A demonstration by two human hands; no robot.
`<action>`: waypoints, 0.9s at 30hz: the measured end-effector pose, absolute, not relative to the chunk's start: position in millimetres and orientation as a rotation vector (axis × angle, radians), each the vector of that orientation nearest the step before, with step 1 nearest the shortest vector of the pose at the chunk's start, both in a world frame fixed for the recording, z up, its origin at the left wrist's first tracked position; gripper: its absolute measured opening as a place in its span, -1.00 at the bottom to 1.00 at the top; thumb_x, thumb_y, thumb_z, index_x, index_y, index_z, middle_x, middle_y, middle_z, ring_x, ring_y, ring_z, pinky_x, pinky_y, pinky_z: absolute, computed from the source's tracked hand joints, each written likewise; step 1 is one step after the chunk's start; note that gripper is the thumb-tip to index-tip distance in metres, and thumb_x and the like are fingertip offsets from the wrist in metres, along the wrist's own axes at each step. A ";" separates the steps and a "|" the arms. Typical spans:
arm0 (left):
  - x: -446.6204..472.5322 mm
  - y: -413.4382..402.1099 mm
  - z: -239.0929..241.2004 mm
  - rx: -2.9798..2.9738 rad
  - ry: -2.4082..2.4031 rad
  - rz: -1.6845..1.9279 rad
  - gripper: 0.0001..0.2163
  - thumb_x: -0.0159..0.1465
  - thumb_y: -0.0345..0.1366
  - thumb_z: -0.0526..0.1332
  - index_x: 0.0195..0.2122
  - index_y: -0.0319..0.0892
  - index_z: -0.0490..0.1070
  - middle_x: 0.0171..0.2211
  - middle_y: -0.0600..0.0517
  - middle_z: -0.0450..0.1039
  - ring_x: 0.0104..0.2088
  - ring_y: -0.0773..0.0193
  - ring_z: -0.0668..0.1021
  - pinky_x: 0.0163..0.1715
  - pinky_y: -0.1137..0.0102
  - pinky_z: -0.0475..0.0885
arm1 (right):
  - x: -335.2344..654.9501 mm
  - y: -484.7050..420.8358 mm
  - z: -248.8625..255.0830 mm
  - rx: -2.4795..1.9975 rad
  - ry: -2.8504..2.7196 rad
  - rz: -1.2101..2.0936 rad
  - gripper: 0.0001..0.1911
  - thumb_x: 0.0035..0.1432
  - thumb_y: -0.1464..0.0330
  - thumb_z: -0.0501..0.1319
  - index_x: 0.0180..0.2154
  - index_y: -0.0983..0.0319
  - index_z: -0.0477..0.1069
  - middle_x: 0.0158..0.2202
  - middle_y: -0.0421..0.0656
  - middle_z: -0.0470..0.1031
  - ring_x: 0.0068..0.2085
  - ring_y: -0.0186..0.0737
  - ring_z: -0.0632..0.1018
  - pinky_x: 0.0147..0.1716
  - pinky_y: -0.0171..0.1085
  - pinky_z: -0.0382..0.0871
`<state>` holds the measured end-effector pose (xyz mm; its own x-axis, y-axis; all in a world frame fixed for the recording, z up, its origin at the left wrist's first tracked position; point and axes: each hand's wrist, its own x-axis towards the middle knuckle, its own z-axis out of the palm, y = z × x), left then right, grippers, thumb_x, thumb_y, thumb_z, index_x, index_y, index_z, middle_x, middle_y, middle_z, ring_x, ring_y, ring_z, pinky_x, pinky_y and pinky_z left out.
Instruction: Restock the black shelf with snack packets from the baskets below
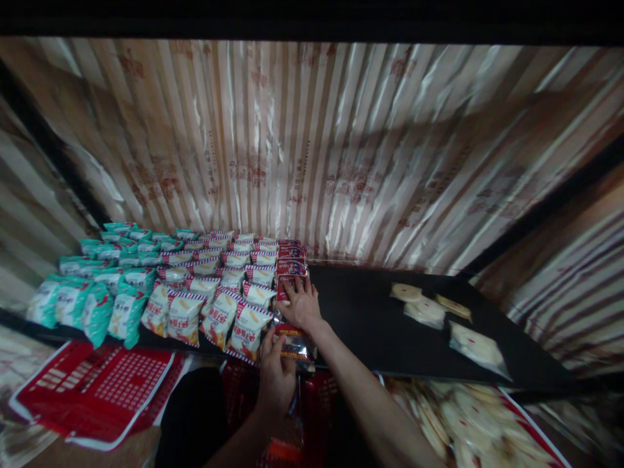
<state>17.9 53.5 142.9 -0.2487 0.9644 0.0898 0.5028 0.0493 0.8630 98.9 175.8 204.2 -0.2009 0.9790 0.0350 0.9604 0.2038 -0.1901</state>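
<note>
My right hand lies flat, fingers spread, on a red snack packet in a column of red packets on the black shelf. My left hand is closed on another shiny red packet at the shelf's front edge. Rows of red-white-blue striped snack bags stand left of the hands. Teal snack bags fill the far left of the shelf.
Several clear packs of pale round crackers lie on the right part of the shelf. A red plastic basket sits below at left. More cracker packs in a red-edged box are below right. A striped corrugated wall backs the shelf.
</note>
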 end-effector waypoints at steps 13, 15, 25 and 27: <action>19.7 48.4 144.6 1.627 1.847 1.123 -0.58 0.05 -0.53 0.04 -0.06 -0.29 0.42 0.17 -0.19 0.19 0.20 0.03 0.20 0.20 0.15 0.13 | 106.5 163.5 207.9 -1.680 -2.219 -0.021 -0.42 0.09 0.08 0.14 0.10 0.19 0.29 0.25 0.08 0.09 0.28 0.13 -0.05 0.16 0.10 -0.20; 18.6 45.7 146.4 1.648 1.852 1.139 -0.60 0.05 -0.52 0.05 -0.07 -0.27 0.43 0.16 -0.18 0.20 0.20 0.02 0.20 0.19 0.13 0.14 | 109.2 154.4 206.9 -1.607 -2.182 -0.046 -0.49 0.12 0.15 0.13 0.07 0.22 0.32 0.23 0.09 0.12 0.28 0.11 -0.02 0.16 0.09 -0.12; 13.9 7.2 154.3 1.672 1.613 1.497 -0.73 0.11 -0.52 -0.02 -0.35 -0.15 0.45 -0.23 -0.06 0.47 -0.12 0.19 0.47 -0.05 0.20 0.38 | 127.7 72.4 177.6 -1.350 -1.789 -0.065 -0.70 0.20 0.36 0.00 -0.08 0.26 0.39 0.04 0.02 0.36 0.12 -0.08 0.30 0.02 -0.03 0.24; 14.6 -5.3 148.6 1.663 1.536 1.493 -0.72 0.11 -0.53 -0.03 -0.38 -0.15 0.43 -0.32 -0.03 0.49 -0.21 0.23 0.50 -0.13 0.29 0.41 | 129.3 48.9 169.6 -1.334 -1.712 -0.027 -0.72 0.20 0.37 0.00 -0.10 0.24 0.36 -0.06 -0.01 0.42 0.03 -0.13 0.37 -0.02 -0.06 0.27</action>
<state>14.6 -5.3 148.6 -0.1911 0.8926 0.4084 0.4339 -0.2964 0.8508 129.3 48.9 169.6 0.0261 0.7485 0.6627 0.7686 0.4088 -0.4920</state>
